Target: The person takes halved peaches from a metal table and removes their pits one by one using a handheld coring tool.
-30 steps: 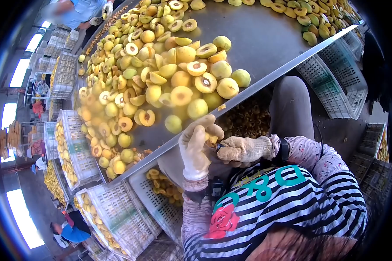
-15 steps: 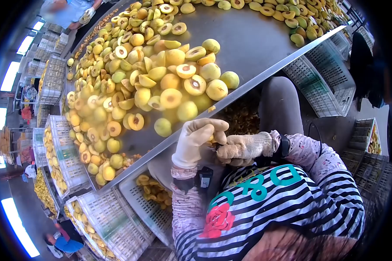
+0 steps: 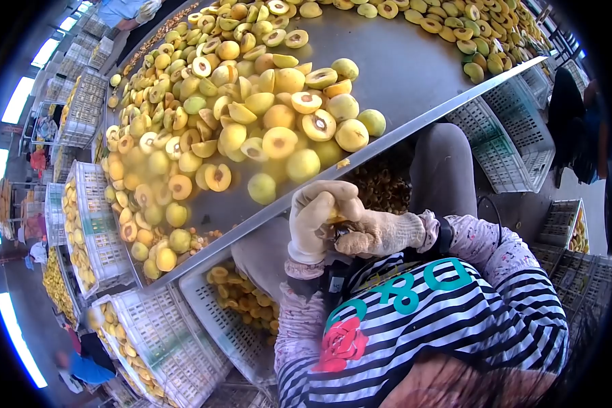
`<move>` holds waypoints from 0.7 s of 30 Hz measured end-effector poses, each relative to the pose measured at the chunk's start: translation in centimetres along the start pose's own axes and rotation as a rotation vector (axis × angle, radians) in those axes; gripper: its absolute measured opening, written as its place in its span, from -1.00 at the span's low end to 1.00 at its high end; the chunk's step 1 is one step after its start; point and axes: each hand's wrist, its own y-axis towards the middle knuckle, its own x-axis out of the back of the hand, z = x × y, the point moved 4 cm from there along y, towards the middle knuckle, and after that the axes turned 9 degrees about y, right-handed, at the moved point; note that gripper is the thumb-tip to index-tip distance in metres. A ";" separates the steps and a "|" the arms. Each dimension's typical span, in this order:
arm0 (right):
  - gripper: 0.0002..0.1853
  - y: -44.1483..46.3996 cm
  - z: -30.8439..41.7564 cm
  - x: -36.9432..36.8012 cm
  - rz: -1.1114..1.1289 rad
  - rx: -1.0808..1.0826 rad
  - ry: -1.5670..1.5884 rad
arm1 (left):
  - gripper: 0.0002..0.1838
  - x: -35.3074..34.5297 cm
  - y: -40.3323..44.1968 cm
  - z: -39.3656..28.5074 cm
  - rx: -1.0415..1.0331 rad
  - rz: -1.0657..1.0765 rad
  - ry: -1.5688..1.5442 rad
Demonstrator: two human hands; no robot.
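My left hand (image 3: 311,223), in a smooth pale glove, is curled round a piece of yellow peach (image 3: 334,215), mostly hidden by the fingers. Pressed up against it is my right hand (image 3: 382,232), in a knitted, stained glove, its thumb and fingers closed. Something small, dark and shiny shows between the hands at the right fingertips; I cannot make out what it is. Both hands are over my lap, just off the metal table's edge (image 3: 415,130). Halved and whole yellow peaches (image 3: 279,142) lie heaped on the table beyond them.
A white crate (image 3: 204,292) of peach pieces stands left of my knee, beside more filled crates (image 3: 160,340). Dark scraps (image 3: 381,185) lie below the table edge. Crates (image 3: 500,136) stand at right. A co-worker's gloved hand (image 3: 147,10) is at top left.
My hands have come closer together, and the right fingers now press into the left palm at the fruit. The table and fruit have shifted slightly right in view.
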 end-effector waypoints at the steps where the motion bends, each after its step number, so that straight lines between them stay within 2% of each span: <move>1: -0.58 0.1 0.6 -0.2 -0.020 0.026 -0.121 | -0.62 -0.1 0.0 0.3 -0.044 -0.047 -0.074; 3: -0.55 -0.9 1.3 0.9 0.199 -0.407 -0.148 | -0.61 0.4 0.2 1.2 -0.095 -0.130 -0.220; 4: -0.53 -0.9 0.9 0.3 0.341 -0.278 -0.212 | -0.60 1.5 0.0 1.4 -0.093 -0.180 -0.183; 6: -0.53 -2.0 1.7 0.9 0.214 -0.384 -0.259 | -0.58 2.7 0.1 1.5 -0.083 -0.270 -0.118; 8: -0.51 -1.8 1.7 1.9 -0.012 -0.330 -0.018 | -0.60 1.9 0.1 1.8 -0.057 -0.348 -0.145; 9: -0.49 -0.9 0.9 1.8 -0.103 -0.311 -0.028 | -0.61 1.5 0.0 1.7 -0.044 -0.389 -0.154; 12: -0.53 -1.0 0.4 1.2 0.011 -0.530 0.165 | -0.62 1.8 -0.2 1.6 -0.031 -0.419 -0.095; 13: -0.49 -0.7 0.5 0.5 0.085 -0.555 0.226 | -0.61 1.7 -0.4 1.3 0.000 -0.294 -0.141; 14: -0.50 -1.1 0.8 0.4 0.160 -0.695 0.097 | -0.61 1.3 -0.9 1.2 0.078 -0.192 -0.149; 16: -0.49 -1.0 0.5 0.3 0.283 -0.691 0.041 | -0.61 1.0 -1.6 0.8 0.189 -0.133 -0.112; 18: -0.55 -1.1 0.2 0.3 0.387 -0.647 0.052 | -0.62 3.0 -3.5 -1.4 0.047 -0.298 0.158; 20: -0.60 -1.4 0.2 1.4 0.247 -0.617 0.175 | -0.64 4.5 -7.3 -5.4 0.042 -0.384 0.426; 21: -0.63 -1.3 -1.2 2.4 0.310 -0.560 0.352 | -0.69 5.2 -9.2 -7.1 0.132 -0.510 0.634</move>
